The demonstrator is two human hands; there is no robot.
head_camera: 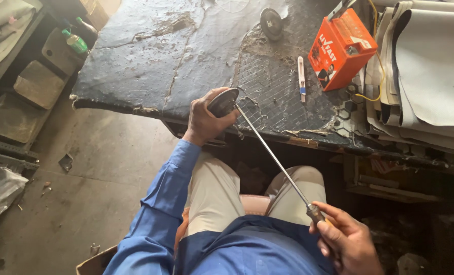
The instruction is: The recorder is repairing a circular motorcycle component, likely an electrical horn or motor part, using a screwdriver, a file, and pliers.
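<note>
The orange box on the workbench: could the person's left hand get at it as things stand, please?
Probably not at once. The left hand is shut on a round dark part, pressed by the screwdriver. The bench between hand and orange box holds only a small white tool.

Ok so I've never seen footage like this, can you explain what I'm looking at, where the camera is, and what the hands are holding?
There is no machine here. The single picture comes from a camera worn on a seated person's head, looking down at their own lap and hands. The left hand grips a small round dark disc at the edge of a worn black workbench. The right hand holds a long screwdriver by its handle, its tip reaching the disc. On the bench lie a second round disc, a small white tool and an orange box. Folded pale sheets are stacked at the right.
</note>
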